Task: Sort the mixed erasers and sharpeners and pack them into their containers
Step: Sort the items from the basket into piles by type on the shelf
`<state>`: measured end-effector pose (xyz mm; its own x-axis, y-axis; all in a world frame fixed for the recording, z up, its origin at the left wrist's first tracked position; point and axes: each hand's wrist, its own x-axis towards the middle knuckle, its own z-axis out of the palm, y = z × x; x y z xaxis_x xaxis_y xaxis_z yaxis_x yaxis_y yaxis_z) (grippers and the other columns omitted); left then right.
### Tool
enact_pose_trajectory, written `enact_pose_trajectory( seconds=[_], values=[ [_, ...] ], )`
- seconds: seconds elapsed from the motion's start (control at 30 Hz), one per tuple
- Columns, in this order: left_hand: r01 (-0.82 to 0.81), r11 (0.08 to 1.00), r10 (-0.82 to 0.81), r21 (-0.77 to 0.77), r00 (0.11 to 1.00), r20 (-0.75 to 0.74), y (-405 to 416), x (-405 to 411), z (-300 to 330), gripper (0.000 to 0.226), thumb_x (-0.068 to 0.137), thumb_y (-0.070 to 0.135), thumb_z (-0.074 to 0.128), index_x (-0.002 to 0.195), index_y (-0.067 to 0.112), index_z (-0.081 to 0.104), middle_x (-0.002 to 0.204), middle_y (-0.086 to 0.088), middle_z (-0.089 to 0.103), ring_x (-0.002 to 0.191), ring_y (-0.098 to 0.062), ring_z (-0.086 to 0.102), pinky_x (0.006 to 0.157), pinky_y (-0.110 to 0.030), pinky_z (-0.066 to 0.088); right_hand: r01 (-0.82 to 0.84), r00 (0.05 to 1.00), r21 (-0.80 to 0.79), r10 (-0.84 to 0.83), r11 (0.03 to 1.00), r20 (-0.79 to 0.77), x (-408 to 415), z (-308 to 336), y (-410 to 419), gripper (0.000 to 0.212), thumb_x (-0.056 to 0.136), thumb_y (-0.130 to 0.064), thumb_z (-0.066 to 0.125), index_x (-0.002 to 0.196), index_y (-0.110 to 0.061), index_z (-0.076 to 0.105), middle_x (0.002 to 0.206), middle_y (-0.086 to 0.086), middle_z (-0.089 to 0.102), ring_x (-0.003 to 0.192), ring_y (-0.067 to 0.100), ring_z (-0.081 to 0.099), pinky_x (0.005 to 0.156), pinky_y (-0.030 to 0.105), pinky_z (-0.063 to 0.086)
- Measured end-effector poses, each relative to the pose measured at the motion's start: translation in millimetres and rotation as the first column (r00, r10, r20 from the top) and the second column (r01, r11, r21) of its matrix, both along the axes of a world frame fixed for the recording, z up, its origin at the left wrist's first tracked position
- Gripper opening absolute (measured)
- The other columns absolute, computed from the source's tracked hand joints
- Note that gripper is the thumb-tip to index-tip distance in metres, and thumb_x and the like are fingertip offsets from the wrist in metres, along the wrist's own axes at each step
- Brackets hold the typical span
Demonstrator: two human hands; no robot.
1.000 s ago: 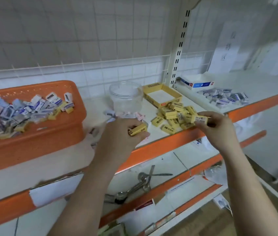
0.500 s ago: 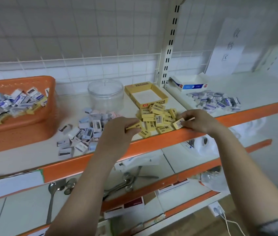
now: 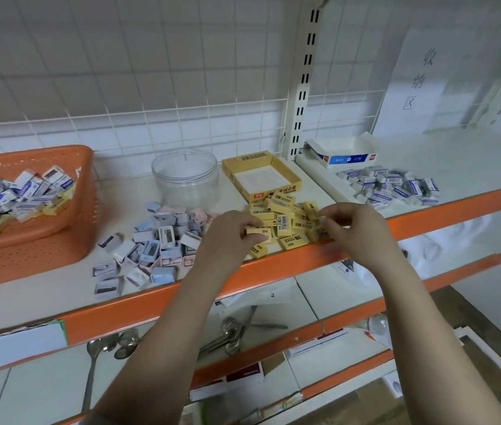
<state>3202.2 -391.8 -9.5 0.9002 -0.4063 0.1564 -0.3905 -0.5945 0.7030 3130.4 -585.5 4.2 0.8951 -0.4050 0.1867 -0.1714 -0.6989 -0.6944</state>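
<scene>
At the far left we see an orange basket [image 3: 68,210] heaped with mixed boxed erasers and sharpeners. Right of it, a pile of pastel sharpeners [image 3: 154,250] lies loose on the shelf [image 3: 43,299], in front of a clear round jar [image 3: 186,176]. Next stands the yellow tray box [image 3: 292,179], open. Before it lies a pile of yellow erasers [image 3: 286,222], where our left hand [image 3: 227,240] pinches one yellow eraser [image 3: 258,232] and our right hand [image 3: 356,231] curls its fingers round another at the pile's right edge. Past the upright, a blue-and-white box [image 3: 347,156] sits behind a heap of blue-labelled erasers [image 3: 390,188].
</scene>
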Motion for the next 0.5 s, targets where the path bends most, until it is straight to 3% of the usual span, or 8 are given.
enact_pose_trajectory(
  seconds=[0.07, 0.13, 0.2, 0.3, 0.4, 0.5],
  values=[
    [-0.065, 0.997, 0.066, -0.032, 0.998, 0.022, 5.2, -0.4, 1.6, 0.02, 0.083, 0.027, 0.069, 0.102, 0.023, 0.068, 0.103, 0.008, 0.057, 0.09, -0.006, 0.053, 0.076, -0.018, 0.037, -0.004, 1.0, -0.018, 0.005, 1.0, 0.014, 0.7, 2.8, 4.5, 0.013, 0.089, -0.018, 0.06, 0.096, -0.023, 0.069, 0.089, -0.008, 0.067, 0.09, 0.011, 0.063, 0.079, 0.024, 0.047],
    [-0.121, 0.992, 0.123, -0.041, 0.99, 0.072, 16.1, -2.7, 6.8, 0.017, 0.084, 0.028, 0.067, 0.1, 0.025, 0.068, 0.104, 0.01, 0.059, 0.086, -0.003, 0.054, 0.071, -0.008, 0.035, -0.049, 0.998, -0.021, 0.05, 0.999, 0.027, 2.8, 7.7, 13.7, 0.012, 0.089, -0.017, 0.06, 0.094, -0.025, 0.068, 0.088, -0.009, 0.066, 0.087, 0.01, 0.062, 0.073, 0.011, 0.045],
    [-0.164, 0.986, 0.167, -0.034, 0.976, 0.138, 32.7, -5.9, 16.9, 0.02, 0.085, 0.028, 0.066, 0.104, 0.024, 0.068, 0.102, 0.01, 0.061, 0.082, -0.002, 0.055, 0.072, -0.01, 0.038, -0.105, 0.994, -0.021, 0.106, 0.994, 0.025, 6.7, 13.9, 27.0, 0.011, 0.088, -0.019, 0.062, 0.095, -0.025, 0.067, 0.087, -0.009, 0.065, 0.084, 0.009, 0.06, 0.062, 0.0, 0.038],
    [-0.221, 0.975, 0.224, -0.036, 0.957, 0.186, 68.6, -9.8, 38.7, 0.022, 0.086, 0.024, 0.065, 0.108, 0.022, 0.068, 0.098, 0.008, 0.064, 0.075, -0.002, 0.057, 0.069, -0.014, 0.042, -0.197, 0.979, -0.052, 0.199, 0.979, 0.04, 17.3, 23.7, 52.0, 0.017, 0.085, -0.02, 0.066, 0.102, -0.023, 0.069, 0.09, -0.008, 0.067, 0.086, 0.008, 0.061, 0.066, 0.001, 0.039],
    [-0.275, 0.959, 0.256, 0.063, 0.944, 0.21, 113.7, -12.1, 56.3, 0.026, 0.088, 0.023, 0.063, 0.113, 0.024, 0.066, 0.102, 0.007, 0.064, 0.08, -0.006, 0.057, 0.072, -0.021, 0.041, -0.283, 0.954, -0.08, 0.289, 0.956, 0.078, 29.7, 36.3, 85.4, 0.023, 0.083, -0.019, 0.068, 0.106, -0.023, 0.069, 0.095, -0.008, 0.068, 0.089, 0.005, 0.06, 0.078, 0.012, 0.043],
    [-0.353, 0.933, 0.33, 0.076, 0.918, 0.221, 164.6, -14.0, 67.1, 0.027, 0.089, 0.023, 0.06, 0.116, 0.023, 0.065, 0.098, 0.006, 0.062, 0.08, -0.007, 0.054, 0.073, -0.022, 0.039, -0.369, 0.921, -0.128, 0.38, 0.921, 0.08, 44.0, 51.7, 125.9, 0.026, 0.084, -0.022, 0.068, 0.11, -0.025, 0.067, 0.095, -0.009, 0.065, 0.09, 0.004, 0.059, 0.081, 0.014, 0.041]
  ],
)
